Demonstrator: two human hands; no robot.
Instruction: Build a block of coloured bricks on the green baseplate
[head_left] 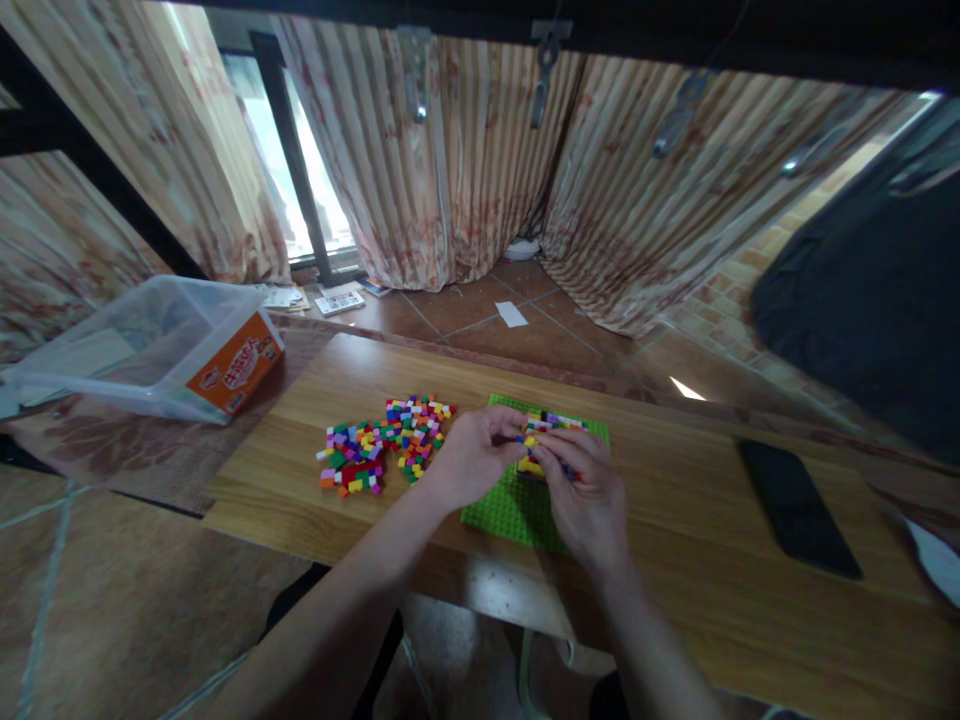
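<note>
Both hands meet over a green studded baseplate [495,505] on the wooden table. My left hand [480,455] has its fingers pinched at a small yellow building brick [530,441]. From the other side, my right hand [589,485] closes its thumb and fingers on the same spot; whether it grips that brick or another is hidden. Beneath the fingers, a low build of coloured bricks [559,421] sits on the baseplate, partly covered by my hands. Left of the plate lies a loose pile of small bricks [412,428] in many colours, with more bricks [352,460] nearer the left.
A black phone [799,505] lies on the table [690,530] at the right. Beyond the table's left end stands a clear plastic bin [150,350] with an orange label. Striped curtains [480,170] hang behind, and a dark bar with metal hooks crosses the top.
</note>
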